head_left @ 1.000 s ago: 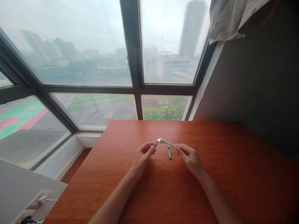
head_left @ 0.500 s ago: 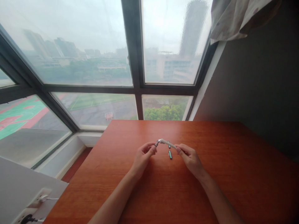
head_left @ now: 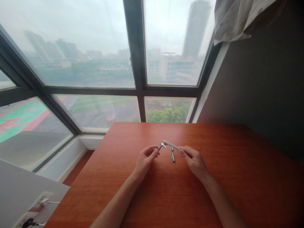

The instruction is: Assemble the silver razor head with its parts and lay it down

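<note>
Between finger and thumb, my left hand [head_left: 146,158] grips a small razor handle [head_left: 160,146] with a shiny silver end pointing up and right. My right hand [head_left: 193,159] is closed around a pale, slim stick that looks like a toothbrush [head_left: 173,145], slanting up to the left. Its far end meets or lies just over the silver end of the razor; whether they touch, I cannot tell. Beneath the stick, a green-and-black razor cartridge [head_left: 173,157] lies on the table. Another small cartridge [head_left: 172,148] sits just behind it, partly covered by the stick.
The reddish-brown wooden table [head_left: 114,190] spreads under both arms, reaching to large windows [head_left: 95,47] with dark frames. A pale curtain [head_left: 237,22] hangs at the upper right. At the lower left, wall sockets [head_left: 39,204] hold plugs and cables.
The far end of the toothbrush has risen slightly relative to the razor, so more of the silver end shows. Both hands remain in nearly the same place, with their grips unchanged.
</note>
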`<state>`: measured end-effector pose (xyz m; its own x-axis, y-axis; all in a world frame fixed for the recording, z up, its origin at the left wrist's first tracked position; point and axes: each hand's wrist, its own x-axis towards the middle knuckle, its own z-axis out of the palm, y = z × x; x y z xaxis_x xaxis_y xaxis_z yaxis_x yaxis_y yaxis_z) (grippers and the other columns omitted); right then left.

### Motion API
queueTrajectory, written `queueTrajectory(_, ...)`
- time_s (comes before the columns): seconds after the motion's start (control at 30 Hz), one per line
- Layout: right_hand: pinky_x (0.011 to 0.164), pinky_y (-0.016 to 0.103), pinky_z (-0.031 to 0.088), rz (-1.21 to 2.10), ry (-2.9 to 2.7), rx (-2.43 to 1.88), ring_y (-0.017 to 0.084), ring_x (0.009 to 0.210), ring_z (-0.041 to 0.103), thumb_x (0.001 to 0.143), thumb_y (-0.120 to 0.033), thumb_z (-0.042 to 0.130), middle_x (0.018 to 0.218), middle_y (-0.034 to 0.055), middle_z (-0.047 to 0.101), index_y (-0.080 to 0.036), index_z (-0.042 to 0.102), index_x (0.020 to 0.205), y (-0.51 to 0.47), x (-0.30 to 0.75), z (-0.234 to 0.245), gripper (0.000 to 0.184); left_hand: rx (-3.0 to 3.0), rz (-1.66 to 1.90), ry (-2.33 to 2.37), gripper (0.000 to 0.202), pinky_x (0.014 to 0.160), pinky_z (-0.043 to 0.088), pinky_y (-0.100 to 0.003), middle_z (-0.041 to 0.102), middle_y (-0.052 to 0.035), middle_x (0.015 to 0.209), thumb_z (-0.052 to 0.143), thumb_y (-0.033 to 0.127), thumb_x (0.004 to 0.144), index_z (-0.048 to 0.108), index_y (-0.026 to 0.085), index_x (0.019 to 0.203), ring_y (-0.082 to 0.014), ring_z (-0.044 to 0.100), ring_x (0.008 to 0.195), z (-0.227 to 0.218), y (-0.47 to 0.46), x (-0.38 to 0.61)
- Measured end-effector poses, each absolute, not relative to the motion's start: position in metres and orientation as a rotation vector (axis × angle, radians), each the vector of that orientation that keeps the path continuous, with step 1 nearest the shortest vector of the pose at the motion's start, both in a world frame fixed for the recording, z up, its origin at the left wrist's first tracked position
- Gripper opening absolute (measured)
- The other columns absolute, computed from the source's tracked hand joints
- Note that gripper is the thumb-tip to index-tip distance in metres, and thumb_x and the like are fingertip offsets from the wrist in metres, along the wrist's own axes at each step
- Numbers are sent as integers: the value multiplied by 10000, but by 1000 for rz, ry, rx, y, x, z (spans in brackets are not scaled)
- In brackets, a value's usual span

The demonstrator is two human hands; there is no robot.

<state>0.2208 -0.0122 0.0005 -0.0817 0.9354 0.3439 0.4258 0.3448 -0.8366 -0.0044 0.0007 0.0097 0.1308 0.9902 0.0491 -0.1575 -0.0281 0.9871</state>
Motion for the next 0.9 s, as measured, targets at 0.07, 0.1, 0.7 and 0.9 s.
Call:
queueTrajectory(0.07,680,265,427,700,-1683,-1226,194,785,592,917,-375,484,849,48,673,-181,705,962,-13,221,1,298,1187,1217,994,334,666,418,-272,640,-41,715,729,393,706,702,143,926,-155,536,685,9,1,-5)
queueTrajectory(0.1,678,263,429,714,-1682,-1218,193,783,593,917,-374,486,852,48,675,-180,704,965,-13,221,2,296,1191,1222,1002,336,670,421,-275,641,-41,715,729,396,705,702,143,925,-157,538,685,9,1,-5)
queueTrajectory(0.7,685,256,431,720,-1670,-1140,172,773,565,927,-355,485,819,39,619,-188,697,953,-14,224,10,271,1252,1158,915,339,613,398,-255,618,-42,697,691,414,749,693,141,950,-148,506,657,6,1,-8)
queueTrajectory(0.9,733,276,441,679,-1692,-1105,187,823,581,925,-344,491,860,49,630,-202,705,984,-15,221,10,263,1253,1114,931,370,576,371,-241,599,-38,690,646,445,782,689,130,971,-132,477,623,7,2,-7)
